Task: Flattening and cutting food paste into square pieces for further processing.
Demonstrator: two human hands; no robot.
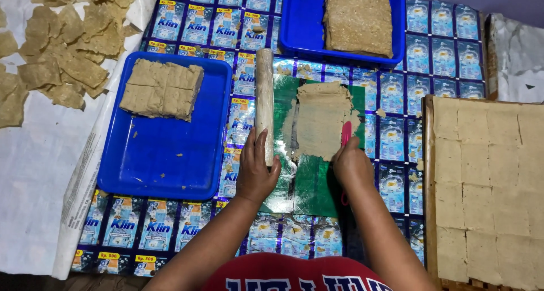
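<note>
Far left, a heap of thin dough pieces [54, 53] was drying on white paper [34, 177]. Next over, a blue tray [164, 155] held a scored slab of dough [162, 88] in its top corner. Then the left hand [256, 172], fingers curled around the lower end of a wooden rolling pin [264, 101], which stood upright along the left edge of the green mat [309, 183]. On the mat lay the flattened dough sheet [323, 124], just right of the pin and directly above the right hand [351, 166]. That hand was closed on a pink-handled cutter [346, 133], tip touching the sheet's lower right edge.

Looked to me like the trimming/cutting step, rolling done, pin parked. I'd guess the next move needed a steady straight pull of the blade through the sheet without dragging it off the mat.

Further right, a second blue tray [303, 36] with another slab up top, and a wooden board [429, 172] full of cut squares [487, 177] on the surface.
</note>
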